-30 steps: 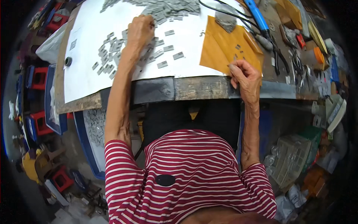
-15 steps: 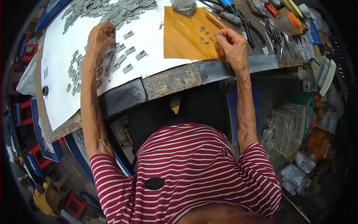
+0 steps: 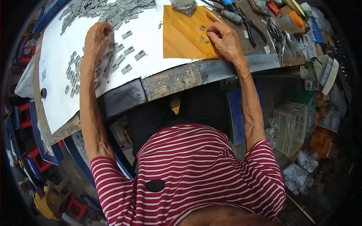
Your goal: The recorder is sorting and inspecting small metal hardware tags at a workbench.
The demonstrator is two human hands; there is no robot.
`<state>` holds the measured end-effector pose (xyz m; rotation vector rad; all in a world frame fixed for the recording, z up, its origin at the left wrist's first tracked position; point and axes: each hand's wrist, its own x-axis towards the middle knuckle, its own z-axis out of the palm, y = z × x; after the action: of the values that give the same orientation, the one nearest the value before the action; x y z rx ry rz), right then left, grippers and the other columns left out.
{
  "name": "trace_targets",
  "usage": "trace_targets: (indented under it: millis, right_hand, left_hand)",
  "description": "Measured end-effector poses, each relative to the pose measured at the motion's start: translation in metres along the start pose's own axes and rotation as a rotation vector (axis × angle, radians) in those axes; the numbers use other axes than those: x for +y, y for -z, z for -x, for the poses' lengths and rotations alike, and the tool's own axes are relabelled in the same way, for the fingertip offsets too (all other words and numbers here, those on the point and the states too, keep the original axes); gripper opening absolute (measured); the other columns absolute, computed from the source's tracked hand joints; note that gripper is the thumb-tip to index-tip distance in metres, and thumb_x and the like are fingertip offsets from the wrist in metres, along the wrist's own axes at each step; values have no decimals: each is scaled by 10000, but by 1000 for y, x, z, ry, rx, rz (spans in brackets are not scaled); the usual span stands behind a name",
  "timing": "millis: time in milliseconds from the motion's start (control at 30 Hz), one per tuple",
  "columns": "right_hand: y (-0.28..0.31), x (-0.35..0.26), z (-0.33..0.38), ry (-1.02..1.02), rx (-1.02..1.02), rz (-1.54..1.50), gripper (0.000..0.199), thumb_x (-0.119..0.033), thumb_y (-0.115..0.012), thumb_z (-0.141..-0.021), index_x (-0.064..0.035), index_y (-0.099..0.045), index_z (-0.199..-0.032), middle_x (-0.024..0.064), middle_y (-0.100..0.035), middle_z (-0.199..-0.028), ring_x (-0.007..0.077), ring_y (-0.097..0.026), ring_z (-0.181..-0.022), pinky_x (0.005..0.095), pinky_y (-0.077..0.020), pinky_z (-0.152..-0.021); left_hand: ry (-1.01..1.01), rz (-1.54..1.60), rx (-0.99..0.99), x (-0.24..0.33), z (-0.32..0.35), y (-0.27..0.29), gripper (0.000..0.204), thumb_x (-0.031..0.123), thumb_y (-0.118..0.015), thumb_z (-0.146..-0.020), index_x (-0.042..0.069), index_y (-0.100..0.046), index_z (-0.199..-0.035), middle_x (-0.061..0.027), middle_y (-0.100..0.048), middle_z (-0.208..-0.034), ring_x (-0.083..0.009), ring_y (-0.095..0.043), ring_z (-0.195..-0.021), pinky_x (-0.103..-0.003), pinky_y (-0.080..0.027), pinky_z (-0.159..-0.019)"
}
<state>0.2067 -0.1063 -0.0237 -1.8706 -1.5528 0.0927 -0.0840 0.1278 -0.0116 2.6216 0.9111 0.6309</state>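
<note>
A worker's right hand (image 3: pixel 226 40) bends over the right side of an amber sheet (image 3: pixel 177 39), fingers curled toward the thumb; whether the tips meet or grip anything cannot be told. Just beside them on the sheet lie several small dark rectangular chips (image 3: pixel 202 38). The left hand (image 3: pixel 97 37) is lowered among grey rectangular blocks (image 3: pixel 140 55), its fingers bent inward and their tips too hidden to show whether they close on one.

The blocks, many with a dark slot, lie scattered around the left hand and wrist on a white sheet (image 3: pixel 56 96), with a dense heap of similar grey pieces (image 3: pixel 128 10) beyond. A clear bag of tiny metal parts (image 3: pixel 184 7) rests at the amber sheet's far edge, a few loose bits (image 3: pixel 160 25) just left of that sheet. A black ring (image 3: pixel 43 93) sits near the white sheet's left edge.

Farther right on the worn surface (image 3: pixel 173 81) are black-handled pliers (image 3: pixel 257 33), a blue-handled tool (image 3: pixel 228 4) and an orange-lidded container (image 3: pixel 296 19). The worker wears a red-and-white striped shirt (image 3: pixel 200 162); a pale slatted crate (image 3: pixel 289 128) stands below, at right.
</note>
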Motion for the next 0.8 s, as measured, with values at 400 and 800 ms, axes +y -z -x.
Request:
trace_targets:
  millis: [400,800]
  right_hand:
    - [-1,-5,-2,156,14,140,83,-84,-510,-801,-10,-480,-822,154,-551,-785,329,-556,-718,405,-444,-639]
    - [11,-8,-4,-168,24,-199,151,-110,-496,-831,33,-545,-834,106,-584,-685,150,-534,-560,289,-427,-501]
  left_hand:
    - [41,515,218,104,13,7,204,208,-601,-817,40,-611,-932,-61,-629,-833,-116,-574,-752,-257,-476,-676]
    - [206,1102,13,147,24,-38,214,102,-632,-779,5,-606,-967,-54,-628,-813,-106,-584,-760,-222,-464,-726]
